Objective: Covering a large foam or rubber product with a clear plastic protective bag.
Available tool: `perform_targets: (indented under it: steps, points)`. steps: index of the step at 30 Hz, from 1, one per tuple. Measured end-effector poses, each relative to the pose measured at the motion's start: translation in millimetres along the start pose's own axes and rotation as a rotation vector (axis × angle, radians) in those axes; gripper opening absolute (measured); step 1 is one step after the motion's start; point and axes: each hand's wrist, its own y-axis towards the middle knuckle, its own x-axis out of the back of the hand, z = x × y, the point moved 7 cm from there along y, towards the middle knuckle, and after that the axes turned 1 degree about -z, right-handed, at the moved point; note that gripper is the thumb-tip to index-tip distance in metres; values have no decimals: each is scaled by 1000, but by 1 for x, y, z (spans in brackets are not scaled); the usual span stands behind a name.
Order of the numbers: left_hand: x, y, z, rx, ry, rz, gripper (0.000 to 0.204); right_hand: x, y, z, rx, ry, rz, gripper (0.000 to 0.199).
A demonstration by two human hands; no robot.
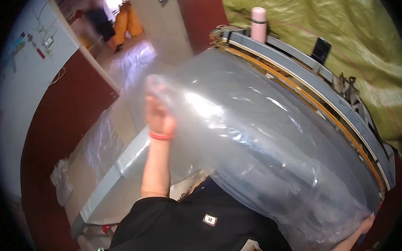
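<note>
A large clear plastic sheet (247,136) stretches in front of me, creased and shiny, over a grey worktop. Its far left end rises to my left hand (160,116), which is lifted and closed on the edge, with a red band at the wrist; motion blurs the fingers. At the lower right, my right hand (366,223) grips the opposite end of the sheet, where the plastic is bunched. Some of its fingers are hidden.
A grey metal rail (308,81) with orange wiring runs along the worktop's far side. A pink bottle (259,24) and black phone (321,50) stand there. More plastic (103,142) lies to the left. Beyond the open door (166,23) stands a person (100,21).
</note>
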Motion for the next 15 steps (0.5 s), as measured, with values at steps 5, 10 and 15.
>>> perform_targets:
  steps: [5,10,15]
  points:
    - [89,-105,111,587,1542,458,36,-22,16,15,12,-189,12,49]
    - [126,-101,123,612,220,-433,18,-17,18,-12,110,-225,-75,49]
    - [83,-5,30,181,719,-662,21,-9,10,16,144,-268,-47,48]
